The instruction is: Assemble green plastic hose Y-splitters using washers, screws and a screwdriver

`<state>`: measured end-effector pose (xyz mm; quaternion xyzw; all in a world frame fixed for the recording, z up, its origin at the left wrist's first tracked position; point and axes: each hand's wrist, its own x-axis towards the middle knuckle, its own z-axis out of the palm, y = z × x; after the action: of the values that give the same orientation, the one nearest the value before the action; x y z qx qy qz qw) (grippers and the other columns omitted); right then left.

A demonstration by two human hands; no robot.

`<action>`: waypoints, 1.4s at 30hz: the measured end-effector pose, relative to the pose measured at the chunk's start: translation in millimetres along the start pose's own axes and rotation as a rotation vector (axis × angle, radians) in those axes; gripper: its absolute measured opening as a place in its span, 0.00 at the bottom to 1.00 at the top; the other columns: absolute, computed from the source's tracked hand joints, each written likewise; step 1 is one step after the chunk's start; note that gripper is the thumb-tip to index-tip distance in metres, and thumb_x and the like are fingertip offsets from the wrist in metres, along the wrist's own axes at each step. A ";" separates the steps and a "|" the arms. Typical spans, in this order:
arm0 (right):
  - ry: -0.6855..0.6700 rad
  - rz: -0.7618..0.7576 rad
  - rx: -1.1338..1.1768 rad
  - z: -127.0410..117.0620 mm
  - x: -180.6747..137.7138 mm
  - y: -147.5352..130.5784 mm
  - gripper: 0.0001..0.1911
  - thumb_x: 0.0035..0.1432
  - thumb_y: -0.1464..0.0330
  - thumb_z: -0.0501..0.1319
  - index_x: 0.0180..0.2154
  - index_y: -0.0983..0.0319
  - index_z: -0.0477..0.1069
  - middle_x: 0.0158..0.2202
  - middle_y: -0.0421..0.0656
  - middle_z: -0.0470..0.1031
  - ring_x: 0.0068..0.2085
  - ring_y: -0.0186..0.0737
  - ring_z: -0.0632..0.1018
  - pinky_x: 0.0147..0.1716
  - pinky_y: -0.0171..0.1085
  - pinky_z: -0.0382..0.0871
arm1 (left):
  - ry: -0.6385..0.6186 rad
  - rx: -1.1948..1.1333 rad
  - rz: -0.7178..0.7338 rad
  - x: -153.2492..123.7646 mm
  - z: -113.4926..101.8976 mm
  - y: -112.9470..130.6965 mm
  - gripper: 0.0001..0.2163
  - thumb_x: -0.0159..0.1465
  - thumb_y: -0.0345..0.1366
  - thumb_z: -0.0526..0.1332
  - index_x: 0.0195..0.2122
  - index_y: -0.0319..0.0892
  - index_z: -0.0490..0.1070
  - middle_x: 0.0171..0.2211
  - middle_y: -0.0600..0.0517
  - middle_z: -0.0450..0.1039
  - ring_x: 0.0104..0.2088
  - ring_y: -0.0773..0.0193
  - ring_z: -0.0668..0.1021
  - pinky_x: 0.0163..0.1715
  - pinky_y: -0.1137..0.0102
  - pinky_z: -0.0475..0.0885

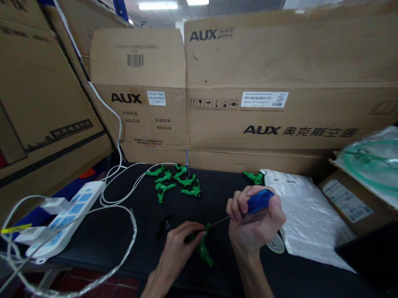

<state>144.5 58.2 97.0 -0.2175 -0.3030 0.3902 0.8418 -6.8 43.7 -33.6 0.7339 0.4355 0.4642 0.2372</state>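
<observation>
My left hand (178, 243) is closed on a green plastic fitting (204, 251) near the front of the black table (121, 234). My right hand (253, 223) is wrapped round the blue handle of a screwdriver (259, 201). Its thin metal shaft runs left and down, and the tip meets the top of the green fitting beside my left fingertips. Both forearms come in from the bottom edge.
Several green fittings (175, 181) lie in a pile at the back of the table, one more (255, 176) to the right. Small black parts (164, 223) lie left of my hands. A white power strip (65, 215) with cables is left, a white plastic bag (309, 217) right, cardboard boxes (271, 104) behind.
</observation>
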 end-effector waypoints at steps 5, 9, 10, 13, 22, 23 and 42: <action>0.001 -0.014 0.003 0.2 0.9 -2.4 0.18 0.63 0.52 0.58 0.29 0.58 0.69 0.17 0.31 0.57 0.15 0.28 0.55 0.12 0.27 0.53 | -0.018 0.007 -0.004 -0.5 -0.5 -0.7 0.04 0.68 0.37 0.66 0.39 0.45 0.82 0.38 0.50 0.85 0.38 0.59 0.87 0.42 0.68 0.83; -0.002 -0.022 -0.003 -0.7 1.1 -5.3 0.18 0.63 0.52 0.57 0.29 0.58 0.69 0.18 0.32 0.58 0.15 0.28 0.56 0.12 0.27 0.53 | -0.028 -0.002 -0.016 -1.4 -0.8 -2.1 0.03 0.66 0.32 0.67 0.39 0.45 0.82 0.39 0.51 0.85 0.39 0.61 0.86 0.43 0.70 0.82; -0.002 -0.023 -0.006 -1.1 1.0 -5.6 0.18 0.63 0.52 0.57 0.29 0.58 0.69 0.18 0.32 0.58 0.15 0.28 0.56 0.12 0.27 0.54 | -0.028 -0.006 -0.017 -1.9 -0.6 -3.0 0.03 0.66 0.31 0.68 0.39 0.44 0.82 0.39 0.51 0.85 0.39 0.61 0.86 0.43 0.70 0.82; 0.002 -0.017 -0.009 -2.1 0.3 -5.6 0.19 0.63 0.52 0.57 0.28 0.58 0.69 0.18 0.32 0.57 0.15 0.28 0.56 0.12 0.27 0.54 | -0.025 -0.011 -0.010 -3.4 0.3 -5.9 0.04 0.65 0.30 0.68 0.40 0.44 0.82 0.39 0.52 0.85 0.39 0.61 0.86 0.43 0.71 0.81; 0.020 -0.016 0.002 0.0 -0.4 -7.2 0.18 0.62 0.53 0.58 0.27 0.59 0.70 0.17 0.32 0.58 0.15 0.29 0.57 0.12 0.28 0.54 | -0.039 -0.018 -0.027 -3.0 0.9 -5.8 0.05 0.65 0.28 0.68 0.40 0.43 0.81 0.39 0.51 0.84 0.40 0.61 0.86 0.44 0.72 0.81; 0.020 -0.017 0.005 0.2 -0.5 -7.7 0.18 0.62 0.53 0.58 0.27 0.59 0.70 0.17 0.32 0.58 0.15 0.29 0.57 0.12 0.28 0.55 | -0.037 -0.020 -0.021 -2.9 1.3 -6.3 0.05 0.65 0.28 0.68 0.40 0.43 0.81 0.39 0.51 0.85 0.39 0.61 0.86 0.44 0.72 0.81; -0.058 -0.007 0.026 5.1 -9.4 3.8 0.17 0.66 0.54 0.58 0.30 0.59 0.71 0.19 0.32 0.60 0.16 0.27 0.58 0.13 0.26 0.55 | -0.012 -0.036 0.053 -4.2 3.1 -9.3 0.04 0.65 0.29 0.69 0.40 0.43 0.81 0.39 0.51 0.85 0.39 0.61 0.86 0.42 0.72 0.82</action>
<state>134.3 53.7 95.2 -0.1940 -0.3228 0.3975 0.8367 -8.7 45.0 -44.0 0.7435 0.4062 0.4735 0.2408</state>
